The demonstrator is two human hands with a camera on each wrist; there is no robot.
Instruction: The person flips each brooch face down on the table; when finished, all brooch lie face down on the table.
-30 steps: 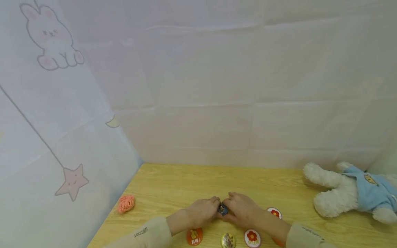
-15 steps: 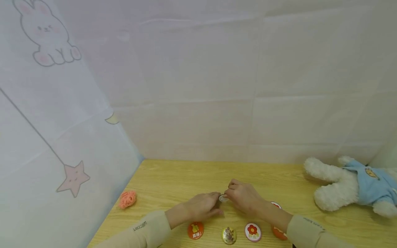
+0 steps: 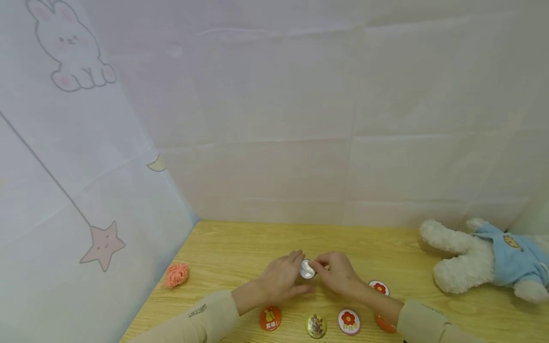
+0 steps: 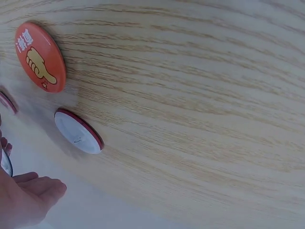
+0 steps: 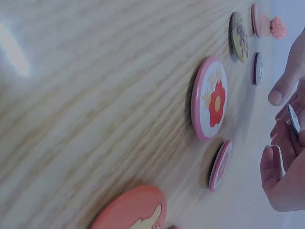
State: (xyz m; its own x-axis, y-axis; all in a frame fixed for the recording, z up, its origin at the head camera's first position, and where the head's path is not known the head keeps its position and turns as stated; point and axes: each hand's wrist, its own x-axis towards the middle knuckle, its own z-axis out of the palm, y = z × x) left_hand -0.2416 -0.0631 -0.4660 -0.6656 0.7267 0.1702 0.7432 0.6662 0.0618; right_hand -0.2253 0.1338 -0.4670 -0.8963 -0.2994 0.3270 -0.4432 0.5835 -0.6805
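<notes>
Between my two hands, above the wooden table, is a round pin badge (image 3: 305, 272) with its silvery-white back facing up. My right hand (image 3: 340, 275) pinches its right side between thumb and curled fingers. My left hand (image 3: 279, 278) lies along the badge's left edge, fingers fairly straight and thumb apart. From the right wrist view the badge (image 5: 293, 119) appears edge-on, close to the fingers of both hands. In the left wrist view only a sliver of the badge (image 4: 5, 164) shows beside my left hand (image 4: 26, 200). Its front is hidden.
On the near table lie an orange badge (image 3: 270, 318), a yellowish badge (image 3: 316, 326), flower badges (image 3: 349, 322) and a red-orange badge (image 3: 384, 324). One badge (image 4: 78, 131) lies face-down. Pink yarn (image 3: 177, 276) sits left, a plush toy (image 3: 506, 262) right.
The badge has turned from showing a dark blue face to showing its pale back. Both hands have moved slightly farther from the body, and the left fingers have straightened.
</notes>
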